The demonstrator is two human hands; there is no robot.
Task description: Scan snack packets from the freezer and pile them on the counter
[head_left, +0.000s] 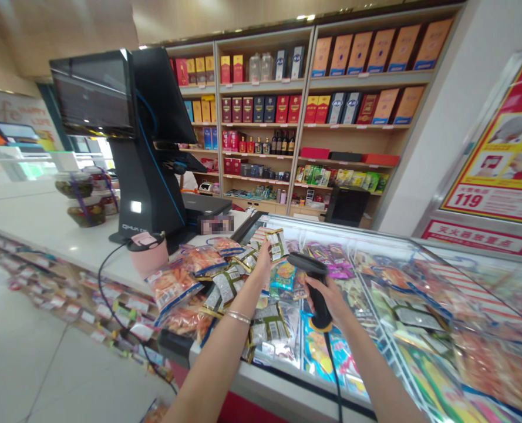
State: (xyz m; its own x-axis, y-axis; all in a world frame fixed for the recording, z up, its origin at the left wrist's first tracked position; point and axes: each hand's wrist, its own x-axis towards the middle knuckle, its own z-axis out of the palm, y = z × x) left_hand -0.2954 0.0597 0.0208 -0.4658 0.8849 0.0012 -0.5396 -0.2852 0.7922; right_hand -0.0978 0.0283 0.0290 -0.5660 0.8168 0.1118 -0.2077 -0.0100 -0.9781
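My left hand holds a small green-and-white snack packet up by its edge. My right hand is wrapped round the handle of a black barcode scanner, whose head points left toward the packet. A cable hangs down from the scanner's handle. Below and left of my left hand lies a heap of similar green-and-white packets and clear bags with orange contents. More packets, blue and purple, lie in the glass-topped case beneath my hands.
A black register with screens stands on the white counter at the left, beside a pink container and stacked jars. Shelves of boxes and bottles line the back. The display case extends right.
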